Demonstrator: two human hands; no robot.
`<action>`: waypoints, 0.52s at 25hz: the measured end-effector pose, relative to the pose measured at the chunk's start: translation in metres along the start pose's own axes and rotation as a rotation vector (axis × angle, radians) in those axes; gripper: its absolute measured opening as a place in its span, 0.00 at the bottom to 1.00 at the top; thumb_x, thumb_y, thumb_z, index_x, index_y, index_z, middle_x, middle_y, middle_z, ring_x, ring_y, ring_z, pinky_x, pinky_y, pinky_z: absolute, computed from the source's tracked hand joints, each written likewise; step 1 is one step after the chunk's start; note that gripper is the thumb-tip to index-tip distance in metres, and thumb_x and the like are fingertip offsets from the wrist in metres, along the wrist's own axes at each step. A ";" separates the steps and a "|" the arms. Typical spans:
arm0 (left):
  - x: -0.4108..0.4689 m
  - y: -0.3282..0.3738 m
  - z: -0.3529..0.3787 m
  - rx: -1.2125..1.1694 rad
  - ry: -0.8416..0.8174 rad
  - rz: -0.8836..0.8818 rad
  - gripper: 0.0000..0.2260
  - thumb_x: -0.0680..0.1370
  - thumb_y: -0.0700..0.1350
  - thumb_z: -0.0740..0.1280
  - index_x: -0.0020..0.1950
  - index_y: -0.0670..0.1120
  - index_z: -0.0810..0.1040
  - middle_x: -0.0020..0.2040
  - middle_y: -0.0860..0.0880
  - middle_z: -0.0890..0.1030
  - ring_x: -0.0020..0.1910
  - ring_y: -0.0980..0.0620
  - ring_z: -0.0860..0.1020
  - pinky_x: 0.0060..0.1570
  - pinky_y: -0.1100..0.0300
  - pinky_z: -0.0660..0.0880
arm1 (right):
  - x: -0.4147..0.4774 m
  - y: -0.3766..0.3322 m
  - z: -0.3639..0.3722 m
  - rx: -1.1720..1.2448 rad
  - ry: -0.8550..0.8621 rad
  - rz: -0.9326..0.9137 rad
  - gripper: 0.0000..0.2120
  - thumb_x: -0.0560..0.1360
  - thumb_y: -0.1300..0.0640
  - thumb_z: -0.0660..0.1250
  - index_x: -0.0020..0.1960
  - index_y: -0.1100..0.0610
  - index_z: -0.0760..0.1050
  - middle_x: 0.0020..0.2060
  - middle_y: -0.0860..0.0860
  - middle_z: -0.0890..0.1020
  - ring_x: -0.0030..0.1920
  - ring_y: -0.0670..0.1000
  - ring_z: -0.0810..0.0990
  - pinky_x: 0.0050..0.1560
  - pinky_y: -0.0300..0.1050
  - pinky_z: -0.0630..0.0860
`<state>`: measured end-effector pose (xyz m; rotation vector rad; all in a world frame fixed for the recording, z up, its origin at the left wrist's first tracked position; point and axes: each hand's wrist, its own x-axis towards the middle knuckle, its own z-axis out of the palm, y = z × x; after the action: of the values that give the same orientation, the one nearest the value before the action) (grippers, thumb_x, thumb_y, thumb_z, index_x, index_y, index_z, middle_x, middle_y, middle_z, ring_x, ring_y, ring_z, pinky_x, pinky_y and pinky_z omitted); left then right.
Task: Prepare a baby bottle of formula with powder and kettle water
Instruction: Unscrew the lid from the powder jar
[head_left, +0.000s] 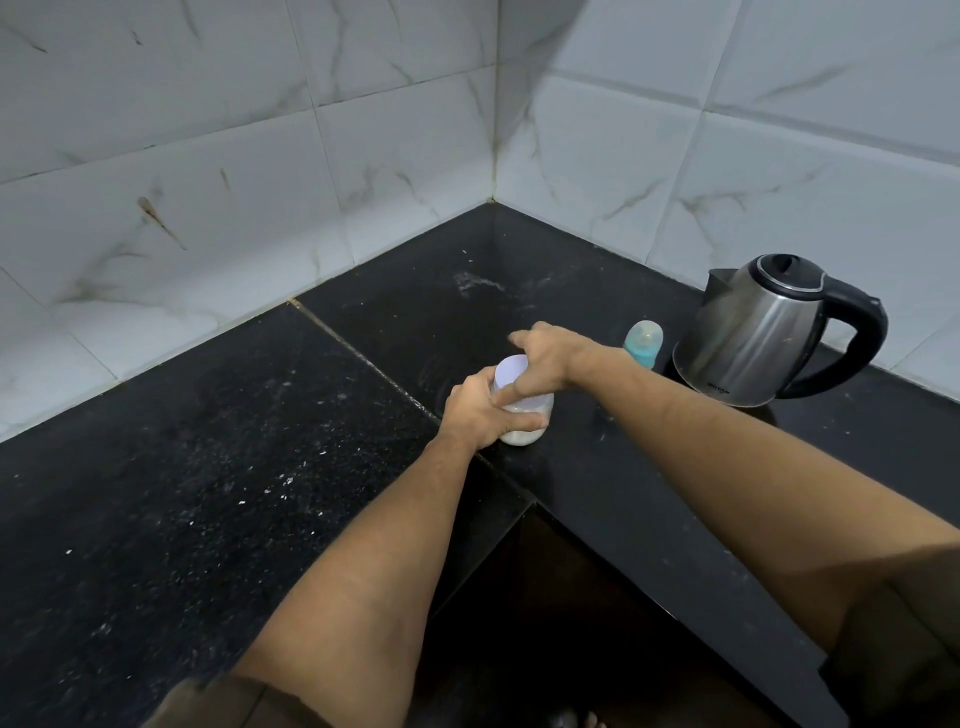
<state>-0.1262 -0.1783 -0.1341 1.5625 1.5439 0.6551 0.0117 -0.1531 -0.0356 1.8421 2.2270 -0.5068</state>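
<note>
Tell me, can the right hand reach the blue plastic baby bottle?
Probably yes: the right hand is on the pale jar lid, with only bare black counter between it and the blue baby bottle.

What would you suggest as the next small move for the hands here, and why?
Probably twist the lid off with the right hand, which grips it, while the left hand steadies the powder jar on the counter. The lid is on, so no powder can be taken out yet.
</note>
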 end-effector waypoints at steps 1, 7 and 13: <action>0.000 0.000 0.000 -0.003 0.002 0.001 0.34 0.60 0.57 0.85 0.63 0.55 0.79 0.51 0.57 0.84 0.55 0.54 0.82 0.58 0.51 0.81 | -0.001 -0.001 0.001 -0.012 0.050 0.050 0.37 0.67 0.31 0.76 0.65 0.54 0.76 0.60 0.52 0.79 0.58 0.57 0.80 0.54 0.52 0.79; 0.002 0.000 0.000 0.009 -0.005 -0.005 0.39 0.58 0.59 0.85 0.66 0.53 0.79 0.54 0.56 0.84 0.56 0.52 0.81 0.60 0.50 0.80 | -0.007 -0.001 -0.007 0.005 -0.043 -0.092 0.37 0.71 0.57 0.79 0.78 0.52 0.72 0.71 0.51 0.76 0.69 0.56 0.76 0.64 0.50 0.78; 0.001 0.001 0.001 0.000 -0.008 -0.009 0.32 0.58 0.59 0.83 0.58 0.56 0.78 0.50 0.57 0.84 0.56 0.52 0.81 0.58 0.50 0.81 | -0.004 -0.012 -0.004 0.002 0.012 0.121 0.37 0.68 0.32 0.75 0.67 0.54 0.73 0.62 0.52 0.76 0.60 0.58 0.79 0.59 0.54 0.79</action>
<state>-0.1249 -0.1775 -0.1343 1.5562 1.5444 0.6434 0.0011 -0.1575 -0.0290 1.9705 2.1068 -0.4772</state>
